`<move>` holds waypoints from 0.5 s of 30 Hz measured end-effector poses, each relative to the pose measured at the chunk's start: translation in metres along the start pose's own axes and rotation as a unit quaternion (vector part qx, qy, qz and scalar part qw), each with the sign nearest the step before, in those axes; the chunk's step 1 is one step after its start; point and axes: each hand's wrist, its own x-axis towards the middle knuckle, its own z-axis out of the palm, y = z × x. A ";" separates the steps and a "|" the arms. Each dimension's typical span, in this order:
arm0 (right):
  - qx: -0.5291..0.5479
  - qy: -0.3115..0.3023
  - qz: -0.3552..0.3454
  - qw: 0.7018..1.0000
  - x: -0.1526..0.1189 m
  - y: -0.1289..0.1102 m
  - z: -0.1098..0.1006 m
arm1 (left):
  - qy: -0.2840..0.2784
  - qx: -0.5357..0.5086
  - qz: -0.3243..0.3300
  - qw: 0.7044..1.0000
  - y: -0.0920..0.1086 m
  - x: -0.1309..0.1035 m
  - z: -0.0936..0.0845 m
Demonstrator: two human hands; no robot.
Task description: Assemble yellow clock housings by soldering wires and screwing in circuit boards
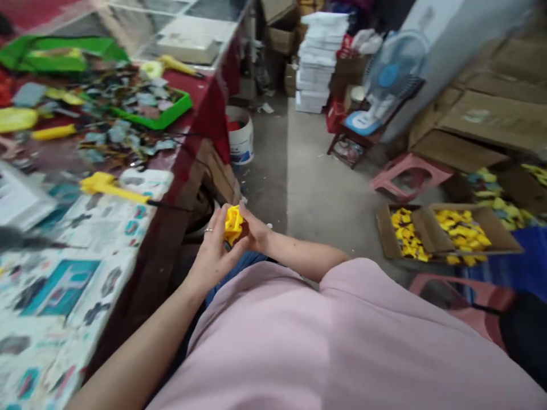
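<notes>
Between my two hands, above my lap, is a small yellow plastic part point(233, 223) with an uneven, hollow-looking shape. My left hand point(212, 245), with a ring on one finger, closes on it from the left. From the other side my right hand point(255, 230) grips the same part, its fingertips close to those of the left. The palms hide the underside of the part. On the table to the left lies a yellow tool with a black cord point(113, 187), near my left hand but apart from it.
Green trays point(171, 117) with heaped small parts cover the far table. Cardboard boxes point(444, 250) of yellow parts stand at the right, near a pink stool point(410, 176). A fan point(388, 77), stacked white boxes point(318, 62) and a white bucket point(241, 139) are farther back.
</notes>
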 end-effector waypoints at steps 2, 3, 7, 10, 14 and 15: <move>0.014 0.018 -0.006 1.000 -0.004 -0.009 -0.015 | -0.021 -0.020 0.008 1.000 0.007 0.008 0.010; 0.021 0.027 -0.012 0.999 -0.007 -0.013 -0.021 | -0.034 -0.023 0.020 0.999 0.011 0.011 0.014; 0.036 0.038 -0.050 0.997 -0.026 -0.029 -0.041 | -0.114 -0.002 0.075 0.991 0.025 0.020 0.024; 0.037 0.044 -0.070 0.996 -0.042 -0.039 -0.050 | -0.165 0.023 0.085 0.982 0.033 0.026 0.030; 0.033 0.069 -0.083 0.994 -0.059 -0.042 -0.053 | -0.208 0.038 0.116 0.970 0.047 0.029 0.034; 0.033 0.078 -0.086 0.993 -0.061 -0.041 -0.054 | -0.207 0.038 0.130 0.969 0.051 0.029 0.033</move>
